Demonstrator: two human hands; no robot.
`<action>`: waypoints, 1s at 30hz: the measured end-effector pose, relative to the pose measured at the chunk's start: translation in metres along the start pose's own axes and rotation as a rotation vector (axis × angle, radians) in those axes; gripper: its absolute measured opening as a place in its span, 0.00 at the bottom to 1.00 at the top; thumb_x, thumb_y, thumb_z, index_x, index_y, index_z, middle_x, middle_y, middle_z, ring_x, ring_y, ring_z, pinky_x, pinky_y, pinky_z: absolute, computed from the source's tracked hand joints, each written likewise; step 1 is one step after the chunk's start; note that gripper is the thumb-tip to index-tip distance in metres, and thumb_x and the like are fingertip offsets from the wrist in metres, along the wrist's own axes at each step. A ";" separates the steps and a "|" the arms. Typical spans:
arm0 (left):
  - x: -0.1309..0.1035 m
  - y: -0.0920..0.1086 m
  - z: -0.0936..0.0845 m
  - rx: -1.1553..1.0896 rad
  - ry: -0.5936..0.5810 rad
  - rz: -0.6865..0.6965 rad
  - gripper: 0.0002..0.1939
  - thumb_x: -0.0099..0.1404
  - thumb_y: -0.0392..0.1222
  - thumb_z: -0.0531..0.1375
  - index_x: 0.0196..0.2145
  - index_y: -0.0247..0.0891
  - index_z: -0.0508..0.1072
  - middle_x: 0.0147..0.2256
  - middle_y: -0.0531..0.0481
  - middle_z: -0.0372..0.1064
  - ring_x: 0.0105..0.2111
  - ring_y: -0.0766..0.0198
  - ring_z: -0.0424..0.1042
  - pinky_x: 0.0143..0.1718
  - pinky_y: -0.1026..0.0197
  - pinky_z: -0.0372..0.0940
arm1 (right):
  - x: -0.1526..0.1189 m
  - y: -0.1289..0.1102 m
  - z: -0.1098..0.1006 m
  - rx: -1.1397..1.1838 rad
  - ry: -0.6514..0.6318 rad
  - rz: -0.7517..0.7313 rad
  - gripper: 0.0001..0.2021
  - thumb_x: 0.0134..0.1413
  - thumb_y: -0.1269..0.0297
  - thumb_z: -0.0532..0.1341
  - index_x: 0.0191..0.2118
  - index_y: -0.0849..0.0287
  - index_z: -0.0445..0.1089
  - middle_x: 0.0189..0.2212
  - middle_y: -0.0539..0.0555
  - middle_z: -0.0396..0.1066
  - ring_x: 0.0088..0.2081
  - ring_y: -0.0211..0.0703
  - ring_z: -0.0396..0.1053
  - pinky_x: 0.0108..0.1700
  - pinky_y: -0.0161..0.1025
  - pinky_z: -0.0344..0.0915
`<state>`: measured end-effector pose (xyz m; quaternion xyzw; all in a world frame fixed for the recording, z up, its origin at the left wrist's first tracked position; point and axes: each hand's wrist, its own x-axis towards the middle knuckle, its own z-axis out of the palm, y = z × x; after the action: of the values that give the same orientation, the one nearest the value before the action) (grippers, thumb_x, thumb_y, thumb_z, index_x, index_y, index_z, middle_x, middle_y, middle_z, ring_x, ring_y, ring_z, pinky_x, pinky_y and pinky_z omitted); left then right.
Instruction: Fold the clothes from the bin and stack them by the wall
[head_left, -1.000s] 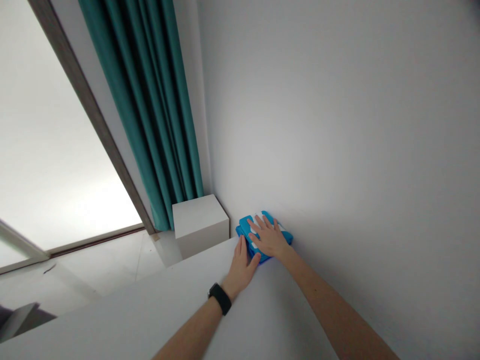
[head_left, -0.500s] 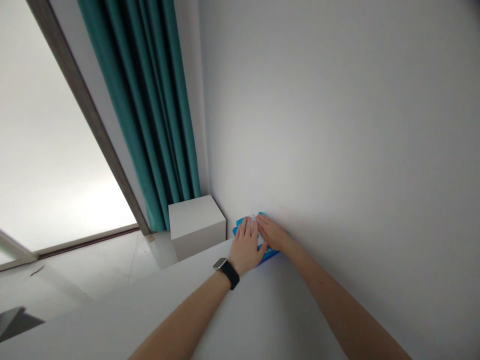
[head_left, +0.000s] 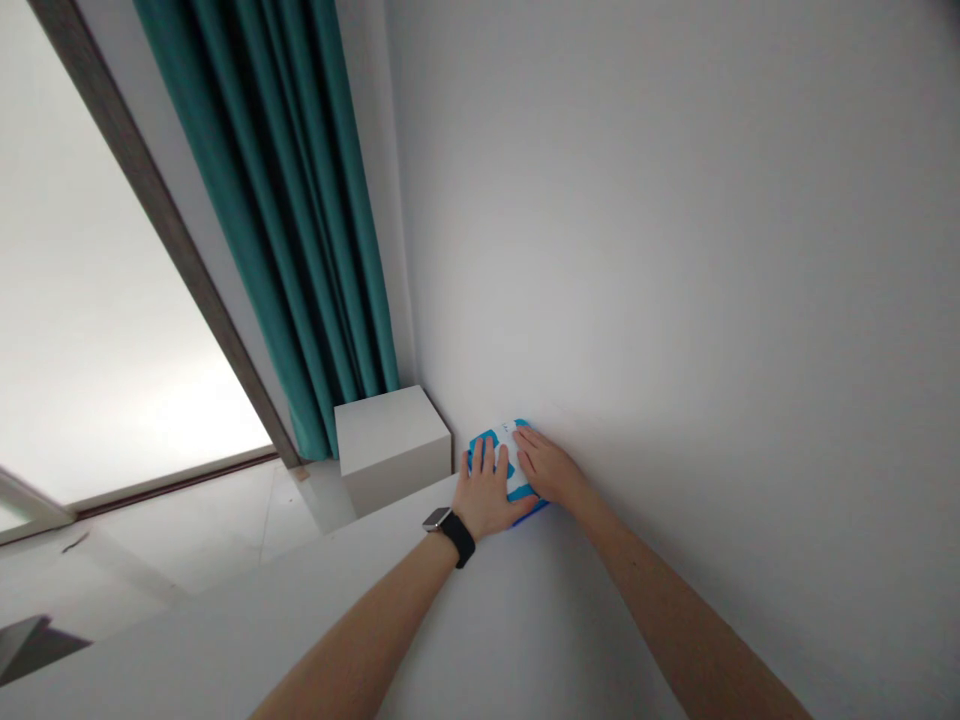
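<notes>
A blue-and-white packet (head_left: pixel 520 492), much like a tissue pack, lies at the far end of the white surface, close against the wall. My left hand (head_left: pixel 484 497) rests on its left side with fingers spread and thumb stretched toward the right. Along its right side lies my right hand (head_left: pixel 549 468), its fingers flat and close together, pointing up and left. Both palms cover part of the packet, so its full print is hidden. A black-banded watch (head_left: pixel 452 533) is on my left wrist.
The white surface (head_left: pixel 495 620) runs along the wall (head_left: pixel 660 250). Beyond its left edge stands a white box-shaped cabinet (head_left: pixel 394 430) on the tiled floor. A green curtain (head_left: pixel 300 220) hangs behind it, beside a brown-framed bright pane. Something grey (head_left: pixel 41 645) shows at lower left.
My left hand has shifted slightly left and its fingers have spread wider. More of the packet's white and blue top shows between my hands, and it looks flatter. The view has moved slightly.
</notes>
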<state>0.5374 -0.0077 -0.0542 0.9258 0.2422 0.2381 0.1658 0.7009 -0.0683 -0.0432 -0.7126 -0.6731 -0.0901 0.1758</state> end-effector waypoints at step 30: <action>-0.033 -0.004 0.026 -0.512 0.218 -0.279 0.35 0.73 0.54 0.46 0.70 0.36 0.41 0.70 0.39 0.32 0.69 0.52 0.34 0.68 0.45 0.38 | -0.120 -0.052 0.028 0.507 0.559 0.567 0.19 0.61 0.64 0.47 0.54 0.58 0.65 0.46 0.62 0.70 0.49 0.52 0.68 0.54 0.55 0.65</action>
<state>0.5240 -0.0272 -0.0895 0.7808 0.3154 0.3644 0.3977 0.6375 -0.1674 -0.1056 -0.7514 -0.3797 -0.0598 0.5363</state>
